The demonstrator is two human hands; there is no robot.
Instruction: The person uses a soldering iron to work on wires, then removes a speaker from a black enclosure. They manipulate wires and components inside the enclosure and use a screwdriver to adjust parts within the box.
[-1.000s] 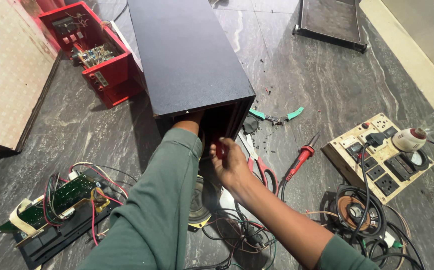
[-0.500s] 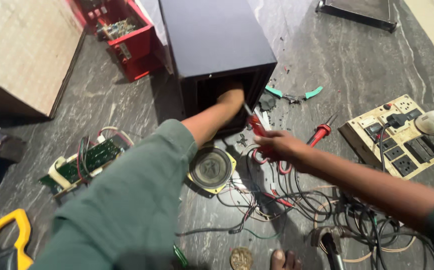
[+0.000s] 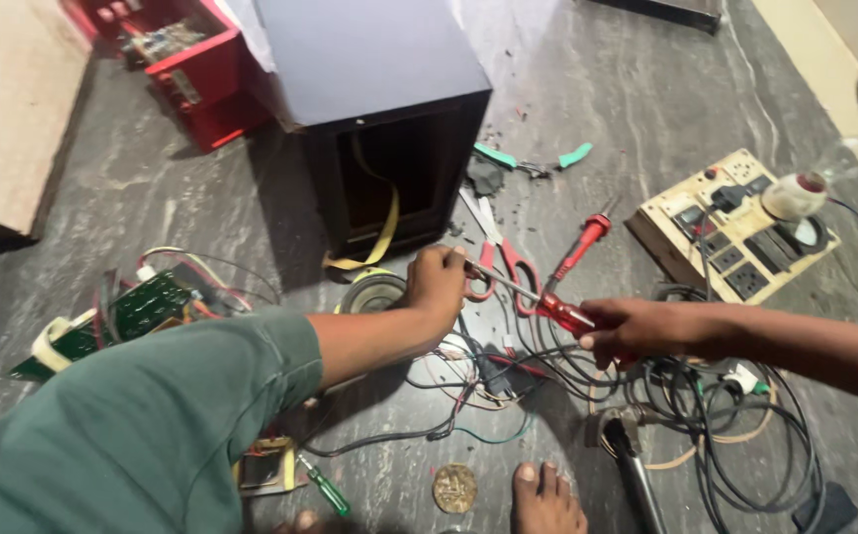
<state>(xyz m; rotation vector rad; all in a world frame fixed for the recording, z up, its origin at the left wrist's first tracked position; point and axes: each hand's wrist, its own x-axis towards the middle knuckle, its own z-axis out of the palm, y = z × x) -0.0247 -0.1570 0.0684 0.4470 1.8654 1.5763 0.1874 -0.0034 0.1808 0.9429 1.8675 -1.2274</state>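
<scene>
We find both hands on 1 tool: a screwdriver with a red translucent handle and a slim steel shaft (image 3: 533, 297), held nearly level above the grey marbled stone floor (image 3: 597, 119). The right hand (image 3: 636, 329) is closed in a full grip around the handle, and the left hand (image 3: 439, 282) is curled shut, its fingertips pinching the tip end of the shaft. The tool sits just in front of the open end of the tall black wooden speaker cabinet (image 3: 379, 99), over a pair of red-handled scissors (image 3: 498, 259) and a dense tangle of black and coloured wires (image 3: 666, 415). A round black speaker driver (image 3: 374, 292) lies beside the left hand, and a green circuit board with trailing leads (image 3: 122, 316) lies further left. A cream switchboard with sockets and a bulb (image 3: 735, 232) rests to the right. We judge 2 risks: the pointed tip could slip and jab the pinching fingers, and the loose wires underfoot, close to a bare foot (image 3: 545, 494), could snag or drag the switchboard.
</scene>
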